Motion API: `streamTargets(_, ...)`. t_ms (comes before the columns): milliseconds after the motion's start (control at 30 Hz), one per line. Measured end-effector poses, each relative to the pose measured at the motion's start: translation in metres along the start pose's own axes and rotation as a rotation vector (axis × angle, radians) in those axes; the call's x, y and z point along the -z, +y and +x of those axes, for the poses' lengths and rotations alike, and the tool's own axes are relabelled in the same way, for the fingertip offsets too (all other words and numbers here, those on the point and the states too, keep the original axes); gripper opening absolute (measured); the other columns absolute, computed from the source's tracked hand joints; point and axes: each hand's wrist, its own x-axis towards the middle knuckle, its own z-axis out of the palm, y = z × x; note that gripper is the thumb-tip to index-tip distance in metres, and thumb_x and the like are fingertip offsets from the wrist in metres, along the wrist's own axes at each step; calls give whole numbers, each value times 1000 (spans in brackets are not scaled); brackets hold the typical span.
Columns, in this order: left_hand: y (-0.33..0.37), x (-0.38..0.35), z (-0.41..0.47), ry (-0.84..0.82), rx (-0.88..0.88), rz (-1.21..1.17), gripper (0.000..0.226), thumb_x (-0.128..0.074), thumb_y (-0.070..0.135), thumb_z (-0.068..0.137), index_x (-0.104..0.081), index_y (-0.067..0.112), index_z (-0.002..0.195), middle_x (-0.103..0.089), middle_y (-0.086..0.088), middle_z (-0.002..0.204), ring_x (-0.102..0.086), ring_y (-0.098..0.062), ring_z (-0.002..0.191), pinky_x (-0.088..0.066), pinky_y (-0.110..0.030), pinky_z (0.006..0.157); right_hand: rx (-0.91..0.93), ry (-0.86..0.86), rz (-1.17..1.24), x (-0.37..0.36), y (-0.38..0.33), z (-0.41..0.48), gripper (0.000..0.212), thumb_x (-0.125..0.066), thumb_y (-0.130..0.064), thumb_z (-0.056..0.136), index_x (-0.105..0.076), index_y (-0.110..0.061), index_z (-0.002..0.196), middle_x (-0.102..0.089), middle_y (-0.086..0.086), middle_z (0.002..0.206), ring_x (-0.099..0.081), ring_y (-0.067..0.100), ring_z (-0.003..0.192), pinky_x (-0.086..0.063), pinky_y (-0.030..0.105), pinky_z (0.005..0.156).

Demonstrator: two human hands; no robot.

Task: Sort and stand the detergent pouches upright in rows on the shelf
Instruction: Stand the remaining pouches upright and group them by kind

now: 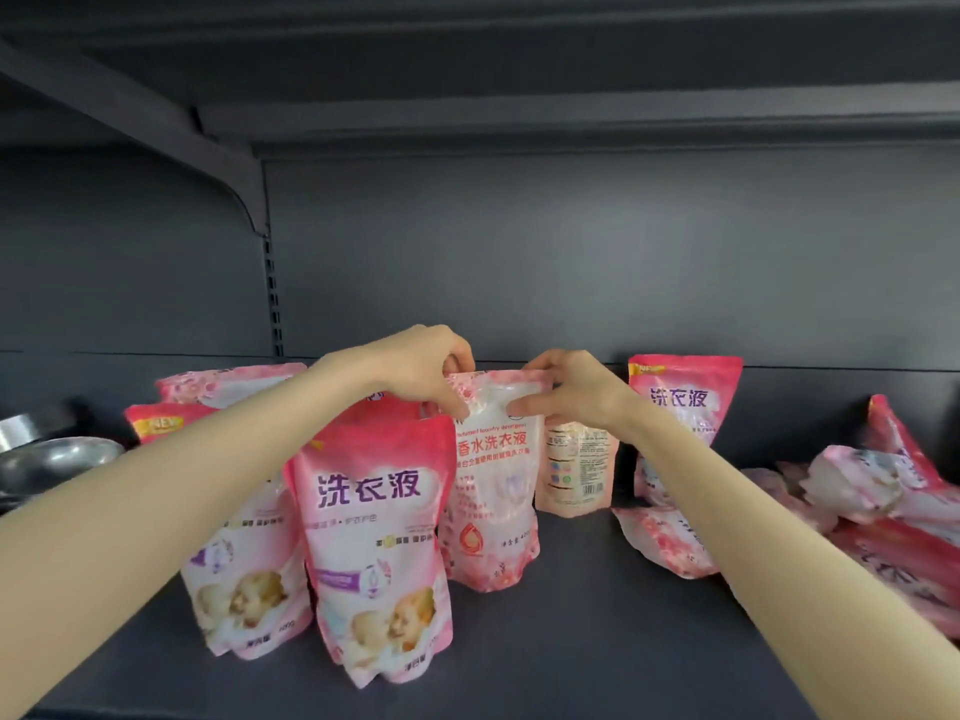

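Both-handed: left hand (423, 368), right hand (569, 389) pinch "香水洗衣液" pouch (491, 491) top.

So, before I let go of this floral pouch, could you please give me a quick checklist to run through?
1. Grip: the left hand and right hand both pinch the top of the floral pouch: ok.
2. Floral pouch upright, base on the shelf: ok.
3. Its printed front faces outward: ok.
4. It will stand alone once released: cannot tell.
5. The pouch behind it faces forward: not ok, its back label shows.
6. The pouches on the right stand up: not ok, they lie in a heap.
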Motion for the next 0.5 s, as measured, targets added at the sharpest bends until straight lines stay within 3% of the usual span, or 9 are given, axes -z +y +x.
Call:
streamTargets(200, -7, 3, 26, -191, -113, 102, 25, -79, 21, 73, -60, 4, 75, -69, -10, 70, -63, -14, 53, -50, -32, 54, -51, -61, 113, 1, 6, 2, 29, -80, -7, 73, -68, -4, 100, -73, 10, 92, -72, 18, 78, -61, 33, 69)
streamTargets(300, -5, 4, 36, -154, -171, 147, 48, -81, 21, 69, -36, 14, 54, -38, -2, 47, -40, -14, 41, -28, -28, 50, -19, -55, 84, 4, 9, 9, 17, -80, -6, 73, -73, -6, 88, -75, 8, 84, -72, 15, 72, -61, 33, 67)
streamTargets(367, -6, 4, 42, -125, -195, 164, 52, -82, 23, 69, -33, 15, 52, -29, 3, 44, -28, -13, 42, -21, -28, 51, 3, -51, 64, 7, 10, 14, 13, -80, -6, 72, -73, -8, 83, -75, 4, 78, -71, 13, 69, -61, 32, 66)
streamTargets(500, -6, 14, 53, -85, -205, 157, 32, -81, 22, 70, -54, 10, 58, -47, 3, 49, -34, -9, 43, -31, -27, 52, 44, -40, 50, 17, 9, 31, 13, -80, -6, 73, -73, -5, 84, -74, 4, 77, -71, 13, 68, -61, 31, 67)
